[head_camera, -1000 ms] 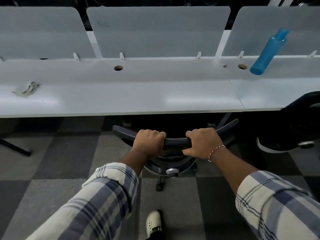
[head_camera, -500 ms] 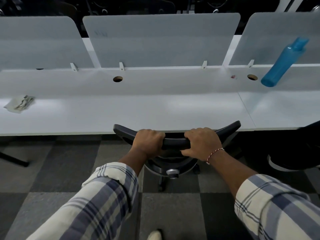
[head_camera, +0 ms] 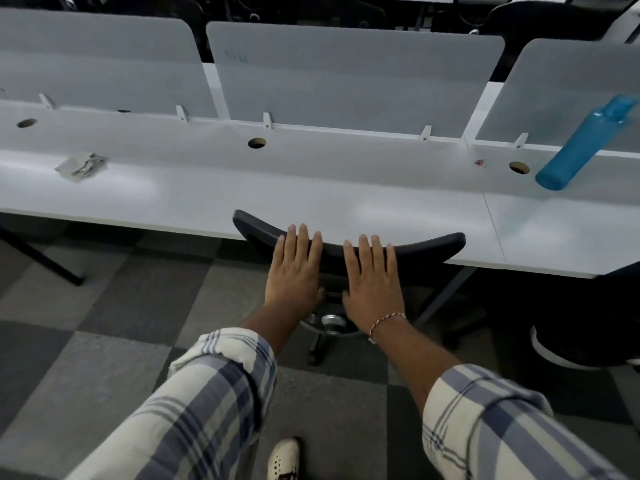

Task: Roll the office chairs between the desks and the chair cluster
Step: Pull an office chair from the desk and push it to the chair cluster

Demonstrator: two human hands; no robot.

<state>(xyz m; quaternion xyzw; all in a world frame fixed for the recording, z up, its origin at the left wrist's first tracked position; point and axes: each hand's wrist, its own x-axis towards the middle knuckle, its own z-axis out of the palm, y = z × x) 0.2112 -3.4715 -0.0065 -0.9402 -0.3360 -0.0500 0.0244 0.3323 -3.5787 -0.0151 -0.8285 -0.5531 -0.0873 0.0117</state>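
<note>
Left hand and right hand lie flat on the black curved chair back, mid-frame. The chair looks parked. Next, step away.

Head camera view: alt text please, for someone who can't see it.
The left hand and right hand lie flat, fingers straight, on the top of a black chair back at the edge of a long white desk. A blue bottle stands on it to the right, crumpled paper to the left.

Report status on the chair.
Hands open: left hand, right hand flat on black curved chair backrest. Backrest overlaps white desk edge. Second black chair close right.
</note>
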